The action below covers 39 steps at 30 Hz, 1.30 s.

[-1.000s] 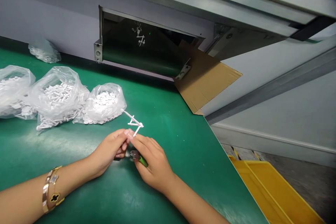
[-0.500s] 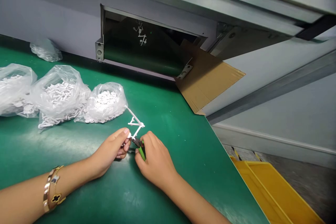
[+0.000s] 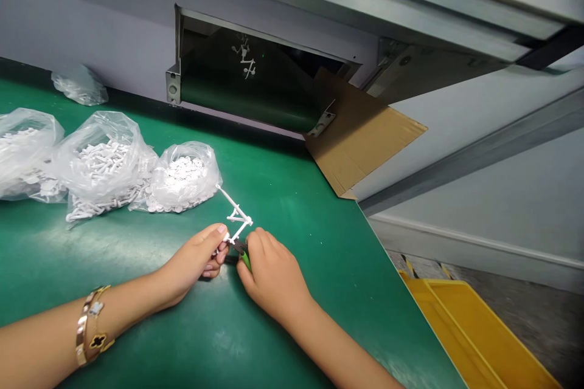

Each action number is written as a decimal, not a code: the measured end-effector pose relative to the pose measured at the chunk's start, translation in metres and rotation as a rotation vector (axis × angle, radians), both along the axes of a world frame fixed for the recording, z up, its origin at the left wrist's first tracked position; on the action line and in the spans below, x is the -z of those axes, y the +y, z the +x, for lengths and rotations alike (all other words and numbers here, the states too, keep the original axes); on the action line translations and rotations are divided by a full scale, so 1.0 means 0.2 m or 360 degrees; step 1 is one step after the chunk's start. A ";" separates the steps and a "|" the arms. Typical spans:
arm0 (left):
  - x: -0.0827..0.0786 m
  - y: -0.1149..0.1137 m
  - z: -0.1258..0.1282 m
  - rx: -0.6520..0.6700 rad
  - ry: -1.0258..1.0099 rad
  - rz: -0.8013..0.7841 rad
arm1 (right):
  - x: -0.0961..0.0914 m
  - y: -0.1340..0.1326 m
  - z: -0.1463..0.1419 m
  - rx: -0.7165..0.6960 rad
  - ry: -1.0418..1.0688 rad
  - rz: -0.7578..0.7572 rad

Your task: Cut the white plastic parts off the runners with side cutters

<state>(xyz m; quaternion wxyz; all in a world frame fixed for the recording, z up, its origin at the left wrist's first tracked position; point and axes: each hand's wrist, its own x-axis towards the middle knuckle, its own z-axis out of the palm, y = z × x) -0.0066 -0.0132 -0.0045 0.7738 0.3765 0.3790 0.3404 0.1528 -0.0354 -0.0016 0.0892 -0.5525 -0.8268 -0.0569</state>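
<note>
My left hand (image 3: 198,258) pinches one end of a white branched plastic sprue (image 3: 239,230) between thumb and fingers, above the green table. The sprue's thin arms stick out up and away from the fingers. My right hand (image 3: 272,270) is closed round the green-handled cutting pliers (image 3: 245,256), most of whose handles are hidden in the palm. The dark jaws of the pliers meet the sprue close beside my left fingertips; whether they have bitten through is too small to tell.
Several clear bags of small white parts stand at left, including one of round discs (image 3: 185,173) and one of short pegs (image 3: 104,161). Behind is a conveyor opening (image 3: 255,97) carrying white pieces. Cardboard (image 3: 365,140) leans at its right; a yellow bin (image 3: 483,328) lies beyond the table edge.
The right hand has closed further round the pliers, so less of the green handles shows. The sprue has turned slightly in the left fingers.
</note>
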 end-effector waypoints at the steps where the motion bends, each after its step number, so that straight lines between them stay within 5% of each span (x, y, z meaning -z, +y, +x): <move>1: 0.00 0.00 0.00 -0.0005 0.0010 0.0008 | -0.01 0.00 0.00 0.0004 -0.0028 0.0008; 9: 0.00 0.01 0.00 0.0015 0.0017 -0.0123 | -0.02 0.00 -0.01 0.0060 -0.0099 -0.0137; 15: -0.04 0.03 -0.01 0.0055 -0.0018 -0.0234 | -0.02 0.02 0.00 0.0162 0.0112 -0.0427; 19: 0.00 0.02 0.01 0.0068 0.0040 -0.0164 | -0.04 0.01 0.02 0.0115 0.0413 -0.0320; 21: 0.00 0.02 0.00 0.0060 0.0174 0.0035 | -0.04 0.01 0.02 0.0007 0.0601 -0.0202; 23: -0.04 0.05 -0.05 -0.0077 0.0405 0.0490 | -0.03 0.01 0.02 -0.0112 0.0724 -0.0121; 26: -0.14 0.13 -0.16 -0.0558 0.0862 0.1325 | 0.00 0.02 0.01 -0.0214 0.0762 -0.0131; 29: -0.21 0.24 -0.28 -0.0904 0.1286 0.1649 | 0.02 0.02 0.00 -0.0236 0.0743 -0.0178; 32: -0.20 0.32 -0.35 -0.0944 0.1354 0.1497 | 0.02 0.01 -0.01 -0.0261 0.0707 -0.0174; 39: -0.22 0.39 -0.42 -0.0980 0.0174 0.0875 | 0.02 0.02 0.00 -0.0288 0.0647 -0.0269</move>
